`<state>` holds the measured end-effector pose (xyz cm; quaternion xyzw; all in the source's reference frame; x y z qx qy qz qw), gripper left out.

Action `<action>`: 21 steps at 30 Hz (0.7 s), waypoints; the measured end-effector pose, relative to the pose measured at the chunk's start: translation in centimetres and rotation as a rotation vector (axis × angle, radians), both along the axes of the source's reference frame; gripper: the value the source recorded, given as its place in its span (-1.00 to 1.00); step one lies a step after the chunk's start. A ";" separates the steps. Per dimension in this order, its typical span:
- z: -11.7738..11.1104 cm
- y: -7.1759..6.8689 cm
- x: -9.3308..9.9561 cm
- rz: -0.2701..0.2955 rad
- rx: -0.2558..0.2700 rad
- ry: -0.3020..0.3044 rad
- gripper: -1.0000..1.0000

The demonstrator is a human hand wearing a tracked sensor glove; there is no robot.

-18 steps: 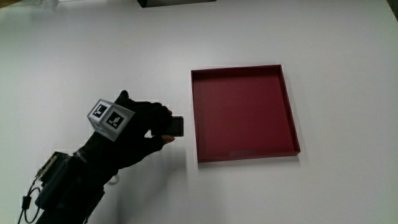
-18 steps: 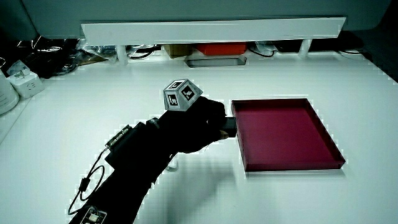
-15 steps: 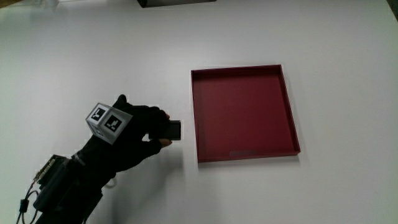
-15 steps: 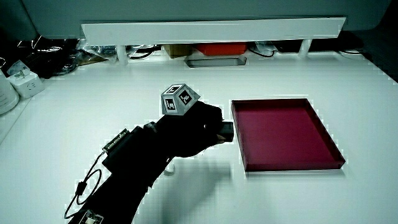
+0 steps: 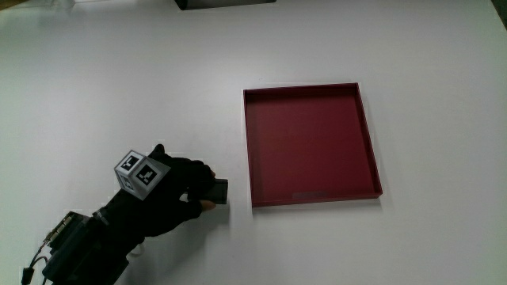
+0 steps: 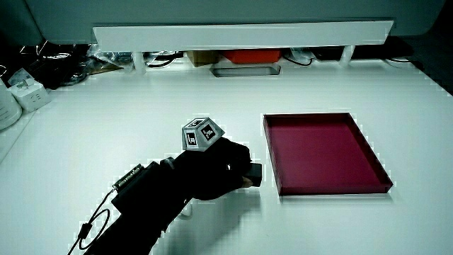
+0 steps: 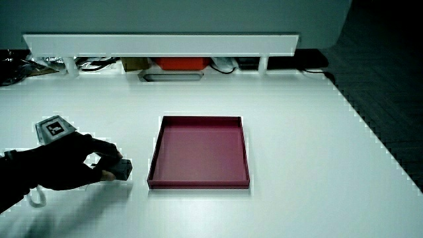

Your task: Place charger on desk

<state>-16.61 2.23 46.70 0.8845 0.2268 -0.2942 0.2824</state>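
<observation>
The charger [image 5: 218, 191] is a small dark block, gripped at its end by the fingers of the gloved hand [image 5: 170, 202]. It sits low over the white tabletop [image 5: 119, 87], just beside the near corner of the red tray [image 5: 311, 198], with a narrow strip of bare table between them. From above the charger lies level with the tray's edge that is nearest to the person. Whether it already touches the tabletop cannot be told; in a side view [image 7: 123, 169] it appears at or almost at the surface, with the fingertips wrapped round it.

The hand's fingers are curled and closed on the charger, the thumb underneath and the others on top. The patterned cube [image 5: 143, 170] on the back of the hand shows its black and white faces upward. The forearm runs from the hand toward the person's edge of the tabletop, and a thin cable [image 6: 99, 218] trails along it.

The tray is square, shallow and holds nothing; its rim stands slightly above the table. In both side views it lies well apart from the low white partition [image 6: 241, 34] at the table's edge farthest from the person. Under the partition an orange object [image 7: 175, 64] and some cables show, too small to make out.
</observation>
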 end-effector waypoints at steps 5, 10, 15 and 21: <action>0.8 0.7 0.0 0.004 -0.023 0.005 0.00; 1.8 1.2 -0.2 0.015 -0.028 0.016 0.00; 2.6 1.5 -0.6 0.005 -0.035 0.001 0.00; 3.0 1.6 -0.8 -0.007 -0.037 0.020 0.00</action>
